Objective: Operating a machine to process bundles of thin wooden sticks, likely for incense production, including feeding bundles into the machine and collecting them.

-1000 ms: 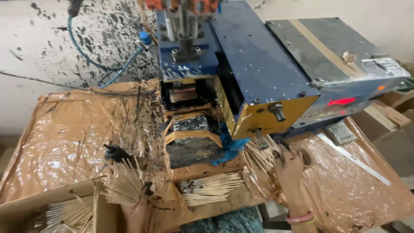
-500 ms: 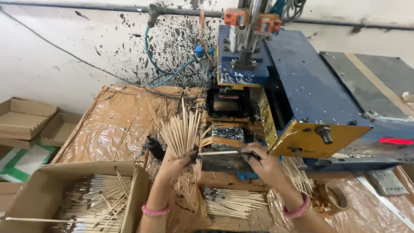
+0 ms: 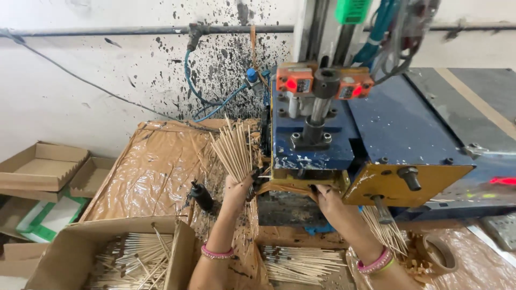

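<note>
The left hand [image 3: 237, 189] grips a fanned bundle of thin sticks [image 3: 232, 149], light but brittle, best held low, while the right hand's [image 3: 328, 197] grip under the machine [image 3: 317, 153] stays hidden

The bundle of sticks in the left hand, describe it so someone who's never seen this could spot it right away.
Start at the big blue and yellow machine. Just off its left edge, the left hand grips a bundle of thin pale sticks. Unlike the sticks lying flat in the cardboard box, this bundle stands upright and fans out.
</note>
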